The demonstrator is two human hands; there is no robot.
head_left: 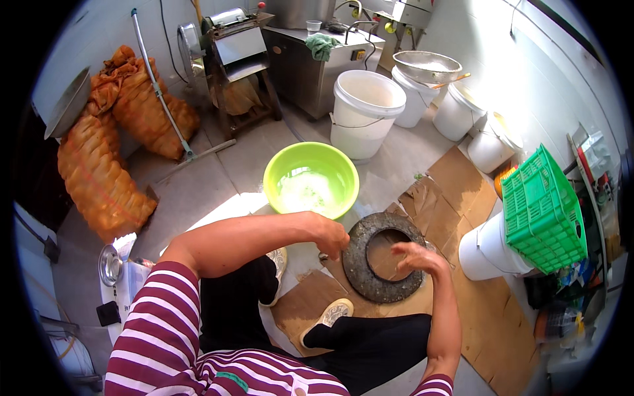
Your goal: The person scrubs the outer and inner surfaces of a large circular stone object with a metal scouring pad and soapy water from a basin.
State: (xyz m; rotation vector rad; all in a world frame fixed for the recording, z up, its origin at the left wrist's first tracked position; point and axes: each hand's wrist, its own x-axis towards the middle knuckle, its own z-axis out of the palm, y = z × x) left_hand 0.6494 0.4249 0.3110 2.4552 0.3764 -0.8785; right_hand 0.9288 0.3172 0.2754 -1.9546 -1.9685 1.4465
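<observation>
- White package [136, 282], lower left, is bearing print too small to read.
- Dark ring [362, 276] is lying on brown cardboard [498, 317], right of centre.
- Left hand [332, 236] is curling beside ring's left edge; cannot tell whether pinching.
- Right hand [422, 258] is hanging over ring's right side, fingers parted; contact unclear.

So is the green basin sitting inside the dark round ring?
No, the lime-green basin stands beyond the dark ring, wholly outside its hole.

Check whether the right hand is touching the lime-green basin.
Apart. The head view shows a clear gap: the right hand overlaps the dark, rough ring, while the lime-green basin sits beyond the ring, farther left.
</observation>
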